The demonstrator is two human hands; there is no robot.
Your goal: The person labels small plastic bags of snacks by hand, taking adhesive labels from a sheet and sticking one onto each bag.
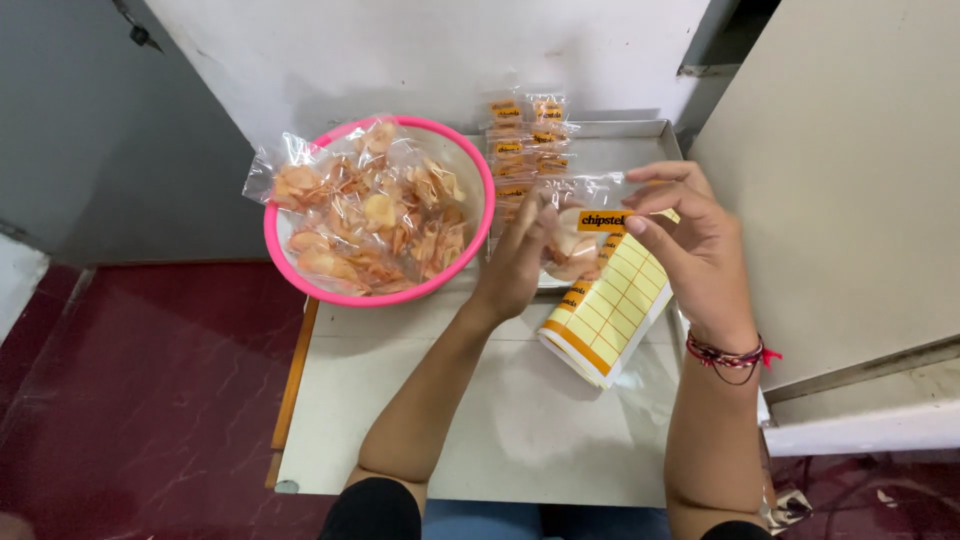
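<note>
Small clear plastic packet of orange chips (575, 238), with an orange label at its top, is held up between both hands just right of a round pink plastic bowl (478, 215). The left hand (515, 265) is pressed against the packet's left side, fingers nearly straight. The right hand (695, 245) is set at the label's right end, thumb and forefinger pinched on it, other fingers spread. Unlabelled clear packets of chips (365, 205) are heaped in the bowl. Behind the held packet, labelled packets (525, 140) are laid in rows on a metal tray (640, 150). A curled yellow sticker sheet (605, 315) is seen below it on the pale counter (500, 420).
</note>
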